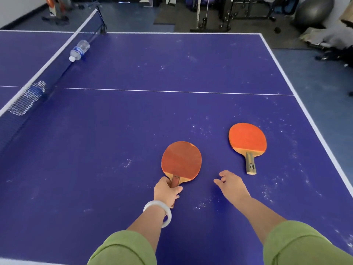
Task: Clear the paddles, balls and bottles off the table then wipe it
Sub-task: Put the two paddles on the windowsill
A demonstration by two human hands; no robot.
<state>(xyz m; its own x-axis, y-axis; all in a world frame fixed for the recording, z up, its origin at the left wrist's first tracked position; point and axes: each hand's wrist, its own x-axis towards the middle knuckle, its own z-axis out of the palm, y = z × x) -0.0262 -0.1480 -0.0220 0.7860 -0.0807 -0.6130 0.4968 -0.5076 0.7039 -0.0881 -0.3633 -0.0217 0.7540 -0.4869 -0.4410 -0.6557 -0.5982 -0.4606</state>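
Blue-grey floor (324, 73); white wall (19, 8) upper left; black weight rack (229, 14) beside dark mat (164, 16); grey exercise ball (313, 12) upper right.

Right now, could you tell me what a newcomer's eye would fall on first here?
On the blue table, the left hand grips one orange paddle; a second paddle lies flat beyond the right hand. Far left, one water bottle lies beside the net and another bottle behind it.
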